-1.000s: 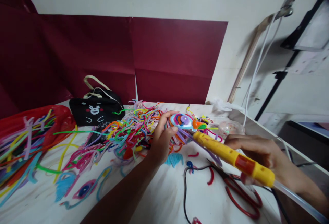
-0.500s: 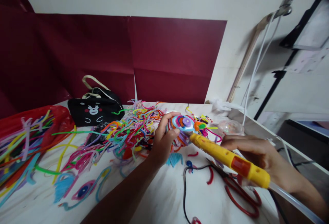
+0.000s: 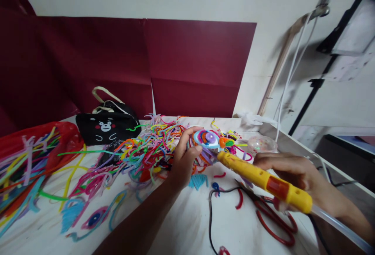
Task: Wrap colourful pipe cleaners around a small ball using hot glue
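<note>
My left hand [image 3: 186, 161] is closed round a colourful pipe-cleaner piece [image 3: 209, 141], with thumb and fingers at its left side. The piece has coiled rings of purple, orange, blue and white, and an orange and green part [image 3: 227, 143] at its right. My right hand [image 3: 295, 177] grips a yellow glue gun [image 3: 258, 179] with a clear glue stick [image 3: 340, 227] sticking out of its back. The nozzle points left, close to the lower right of the piece; whether it touches I cannot tell. Under the glue gun lie red-handled scissors [image 3: 277, 223], partly covered.
A big tangle of pipe cleaners [image 3: 155, 138] lies behind my left hand. At the left are a red bag of pipe cleaners [image 3: 67, 136] and a black bag with a bear face [image 3: 107, 128]. A clear round container [image 3: 262, 144] stands beyond my right hand. A black cord [image 3: 210, 216] crosses the front.
The glue gun has shifted very slightly right and tilted a little. The pipe-cleaner piece has moved slightly left with my left hand. Both grips stay the same.
</note>
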The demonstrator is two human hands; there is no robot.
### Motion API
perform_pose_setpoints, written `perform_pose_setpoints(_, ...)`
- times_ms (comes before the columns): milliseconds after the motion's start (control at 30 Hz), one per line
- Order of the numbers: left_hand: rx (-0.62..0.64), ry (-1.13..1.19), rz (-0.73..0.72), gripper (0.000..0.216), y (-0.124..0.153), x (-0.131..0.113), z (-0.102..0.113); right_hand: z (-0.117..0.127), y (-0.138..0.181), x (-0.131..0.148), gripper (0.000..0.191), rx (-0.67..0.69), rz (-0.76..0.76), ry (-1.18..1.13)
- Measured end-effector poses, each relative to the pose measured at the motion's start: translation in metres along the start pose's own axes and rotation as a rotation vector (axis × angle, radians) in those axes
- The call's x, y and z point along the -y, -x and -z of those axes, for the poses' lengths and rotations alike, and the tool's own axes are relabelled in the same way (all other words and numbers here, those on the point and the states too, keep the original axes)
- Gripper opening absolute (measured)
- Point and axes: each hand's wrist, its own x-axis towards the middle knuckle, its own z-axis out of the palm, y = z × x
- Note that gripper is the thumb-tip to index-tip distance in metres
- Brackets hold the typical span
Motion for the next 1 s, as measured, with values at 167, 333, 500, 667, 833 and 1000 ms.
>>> perform_pose_setpoints(167, -0.011, 0.010, 0.006, 0.053, -0.001, 0.000, 0.001, 0.003, -0.001, -0.002, 0.041, -0.018, 0.080, 0.071)
perform_pose_setpoints(333, -0.004, 0.027, 0.011, 0.053, -0.001, -0.002, 0.002, 0.008, -0.007, 0.012, 0.030, -0.060, 0.055, 0.045)
perform_pose_setpoints(500, 0.009, 0.039, 0.011, 0.050, -0.002, -0.001, 0.002, 0.008, -0.016, 0.028, 0.030, -0.109, 0.063, 0.015)
perform_pose_setpoints(667, 0.020, 0.066, 0.046, 0.049, -0.002, -0.001, 0.004, 0.001, -0.017, 0.034, 0.045, -0.182, 0.079, -0.014)
perform_pose_setpoints(833, -0.026, 0.129, 0.078, 0.058, -0.006, -0.003, -0.001, 0.000, -0.013, 0.032, 0.046, -0.154, 0.096, 0.037)
perform_pose_setpoints(1000, -0.139, 0.165, 0.068, 0.056, -0.023, 0.004, 0.011, -0.007, -0.004, 0.020, 0.028, -0.140, 0.221, 0.200)
